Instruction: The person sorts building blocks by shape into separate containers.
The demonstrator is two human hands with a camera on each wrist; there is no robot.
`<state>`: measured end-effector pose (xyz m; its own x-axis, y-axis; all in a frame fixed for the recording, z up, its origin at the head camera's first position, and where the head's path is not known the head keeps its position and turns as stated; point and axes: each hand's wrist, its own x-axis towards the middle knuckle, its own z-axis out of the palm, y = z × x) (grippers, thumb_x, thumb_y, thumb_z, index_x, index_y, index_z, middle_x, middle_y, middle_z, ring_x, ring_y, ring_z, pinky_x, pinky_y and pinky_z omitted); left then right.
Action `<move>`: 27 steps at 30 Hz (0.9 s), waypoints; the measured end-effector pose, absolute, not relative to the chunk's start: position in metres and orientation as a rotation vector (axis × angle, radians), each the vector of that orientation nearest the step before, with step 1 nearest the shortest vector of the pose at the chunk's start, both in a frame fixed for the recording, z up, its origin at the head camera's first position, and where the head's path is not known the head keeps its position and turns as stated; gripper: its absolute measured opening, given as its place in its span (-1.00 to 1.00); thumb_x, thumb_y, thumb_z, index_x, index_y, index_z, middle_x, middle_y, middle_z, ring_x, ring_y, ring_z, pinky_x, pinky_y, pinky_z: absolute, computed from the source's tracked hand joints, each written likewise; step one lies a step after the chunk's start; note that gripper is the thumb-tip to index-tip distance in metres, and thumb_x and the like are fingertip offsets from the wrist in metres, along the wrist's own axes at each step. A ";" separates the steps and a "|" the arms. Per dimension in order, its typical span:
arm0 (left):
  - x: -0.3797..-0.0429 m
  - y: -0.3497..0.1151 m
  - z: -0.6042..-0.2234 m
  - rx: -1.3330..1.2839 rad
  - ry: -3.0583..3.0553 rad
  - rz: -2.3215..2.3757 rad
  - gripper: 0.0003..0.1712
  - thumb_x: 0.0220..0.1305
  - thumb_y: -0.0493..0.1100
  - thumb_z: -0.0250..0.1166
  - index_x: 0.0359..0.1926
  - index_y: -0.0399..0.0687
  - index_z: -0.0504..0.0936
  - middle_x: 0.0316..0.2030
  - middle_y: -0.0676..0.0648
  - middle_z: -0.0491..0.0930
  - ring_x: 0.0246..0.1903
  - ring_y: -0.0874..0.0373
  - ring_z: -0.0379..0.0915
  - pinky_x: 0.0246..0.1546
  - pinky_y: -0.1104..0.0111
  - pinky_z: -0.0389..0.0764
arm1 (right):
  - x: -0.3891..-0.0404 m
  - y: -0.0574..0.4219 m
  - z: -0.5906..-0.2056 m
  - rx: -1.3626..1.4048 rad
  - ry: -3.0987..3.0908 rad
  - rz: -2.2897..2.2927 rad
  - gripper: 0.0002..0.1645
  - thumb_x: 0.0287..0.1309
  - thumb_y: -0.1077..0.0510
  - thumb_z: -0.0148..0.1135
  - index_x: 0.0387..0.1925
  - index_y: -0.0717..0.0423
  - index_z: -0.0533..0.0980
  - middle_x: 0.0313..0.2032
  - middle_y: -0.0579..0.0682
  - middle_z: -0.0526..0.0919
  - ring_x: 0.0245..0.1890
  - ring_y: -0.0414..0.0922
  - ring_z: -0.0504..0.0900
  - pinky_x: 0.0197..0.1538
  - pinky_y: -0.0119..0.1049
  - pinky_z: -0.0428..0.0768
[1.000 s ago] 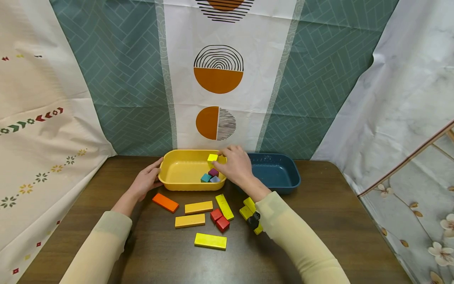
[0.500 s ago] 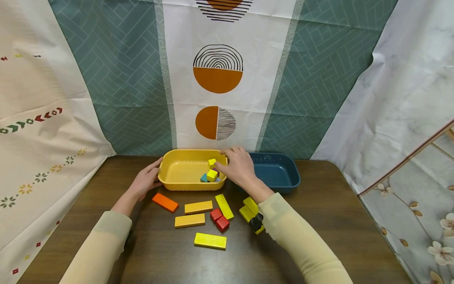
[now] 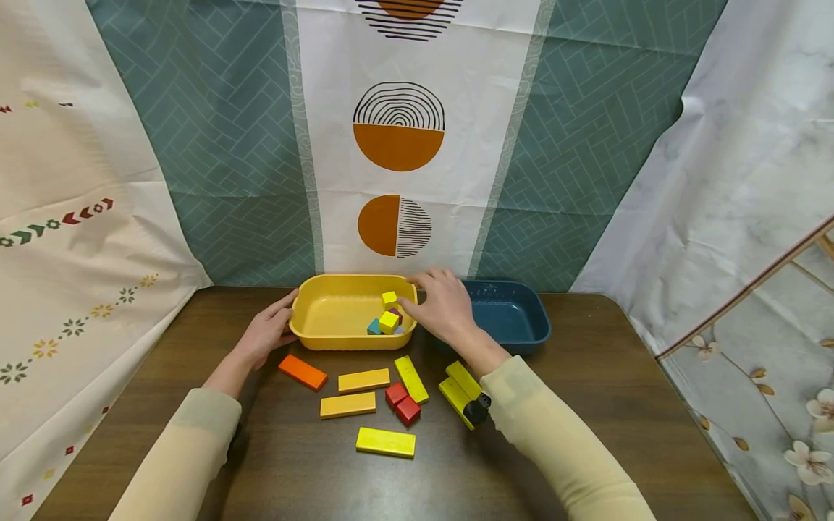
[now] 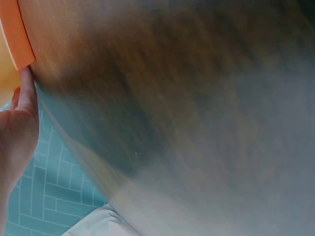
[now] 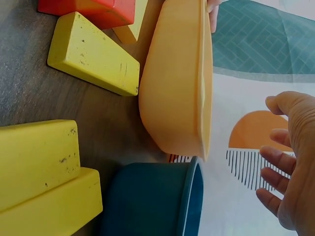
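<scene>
A yellow tub [image 3: 326, 341] stands at the back of the table, with several small cubes gathered in its right end. Among them are a front yellow cube [image 3: 389, 323], a rear yellow cube [image 3: 389, 300] and a teal cube [image 3: 374, 327]; a purple one is partly covered. My left hand [image 3: 265, 334] rests against the tub's left end, fingers extended along the wall. Over the tub's right rim is my right hand [image 3: 444, 305]; the right wrist view shows its fingers [image 5: 278, 160] loosely spread with nothing between them.
A dark blue tub [image 3: 504, 322] stands right beside the yellow one. In front lie an orange block [image 3: 302, 372], two light-orange blocks [image 3: 348, 405], two red cubes [image 3: 408, 411] and several flat yellow blocks [image 3: 386, 442]. A patterned cloth [image 3: 397, 181] hangs behind the table.
My right hand has let go of yellow cubes; two now lie in the yellow tub, where one showed at my fingertips before. That hand has drawn slightly right. My left hand stays put.
</scene>
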<state>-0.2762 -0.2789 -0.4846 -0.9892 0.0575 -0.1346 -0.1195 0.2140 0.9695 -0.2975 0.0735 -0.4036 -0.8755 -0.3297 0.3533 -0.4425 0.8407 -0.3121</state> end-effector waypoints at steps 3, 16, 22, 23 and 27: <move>-0.277 -0.278 -0.485 -0.056 2.331 1.884 -0.33 0.61 -0.07 -0.14 0.65 0.13 -0.02 0.60 -0.22 -0.06 0.31 -0.23 0.33 0.21 0.00 0.49 | -0.295 0.078 -0.402 0.591 -2.724 0.570 -0.44 0.22 -0.26 0.37 0.13 -0.05 0.66 0.01 -0.07 0.65 0.02 -0.04 0.47 0.07 -0.08 0.52; -0.277 -0.281 -0.486 -0.054 2.327 1.890 -0.32 0.61 -0.08 -0.14 0.65 0.13 -0.03 0.60 -0.20 -0.05 0.30 -0.23 0.33 0.20 0.02 0.50 | -0.288 0.093 -0.396 0.583 -2.699 0.580 -0.44 0.22 -0.27 0.37 0.12 -0.06 0.67 0.01 -0.06 0.65 0.02 -0.03 0.46 0.05 -0.07 0.53; -0.275 -0.280 -0.484 -0.054 2.328 1.891 -0.32 0.60 -0.07 -0.14 0.65 0.14 -0.03 0.60 -0.20 -0.06 0.30 -0.24 0.32 0.20 0.02 0.49 | -0.281 0.103 -0.393 0.600 -2.677 0.595 -0.48 0.23 -0.26 0.37 0.11 -0.10 0.67 0.01 -0.08 0.65 0.03 -0.04 0.48 0.06 -0.06 0.53; -0.275 -0.280 -0.484 -0.050 2.330 1.888 -0.32 0.60 -0.07 -0.15 0.65 0.13 -0.03 0.60 -0.21 -0.06 0.31 -0.25 0.32 0.21 0.01 0.48 | -0.280 0.105 -0.393 0.602 -2.674 0.599 -0.48 0.23 -0.26 0.37 0.10 -0.10 0.67 0.00 -0.09 0.65 0.02 -0.04 0.48 0.05 -0.06 0.54; -0.274 -0.278 -0.484 -0.046 2.334 1.882 -0.32 0.61 -0.08 -0.15 0.65 0.13 -0.03 0.60 -0.23 -0.06 0.31 -0.26 0.31 0.23 0.00 0.47 | -0.275 0.112 -0.390 0.603 -2.660 0.614 -0.50 0.23 -0.25 0.37 0.09 -0.11 0.68 -0.04 -0.09 0.64 -0.01 -0.05 0.47 0.01 -0.08 0.54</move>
<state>-0.2744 -0.2780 -0.4836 -0.9893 0.0658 -0.1304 -0.1135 0.2159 0.9698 -0.2749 0.1124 -0.3905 -0.8504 -0.3237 0.4147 -0.4727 0.8162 -0.3323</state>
